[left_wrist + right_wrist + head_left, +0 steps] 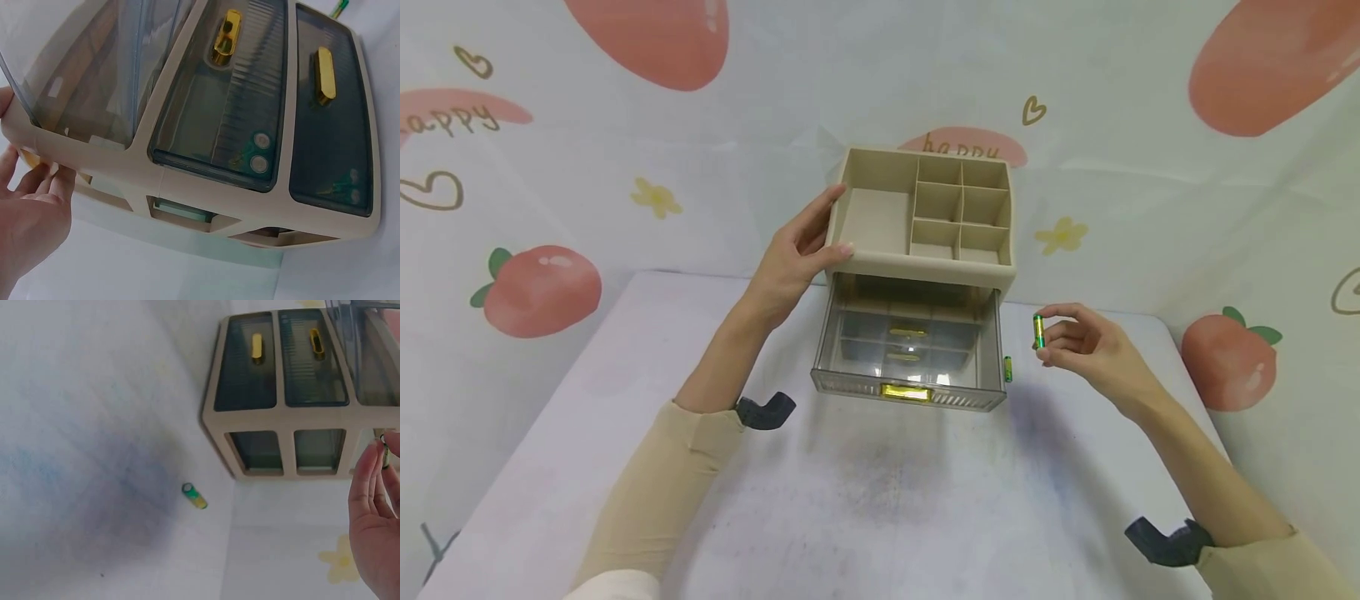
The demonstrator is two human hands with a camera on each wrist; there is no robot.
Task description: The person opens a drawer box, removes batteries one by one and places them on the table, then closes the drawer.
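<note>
A beige desktop organizer (925,265) has its top drawer, a see-through grey one (850,382) with a gold handle, pulled out toward me. My left hand (786,267) grips the organizer's upper left side, thumb on the front rim and fingers along the side wall. To the right of the drawer, my right hand (1097,354) pinches a small green-and-gold battery (1039,332) upright between thumb and fingertips, raised above the table. Another such battery (194,495) lies on the table beside the organizer's right side.
Two lower drawers (215,131) with gold handles are closed beneath the pulled-out one. Divided compartments (937,202) and one large tray section form the organizer's top. Behind the white table (887,500) hangs a printed fabric backdrop (775,108).
</note>
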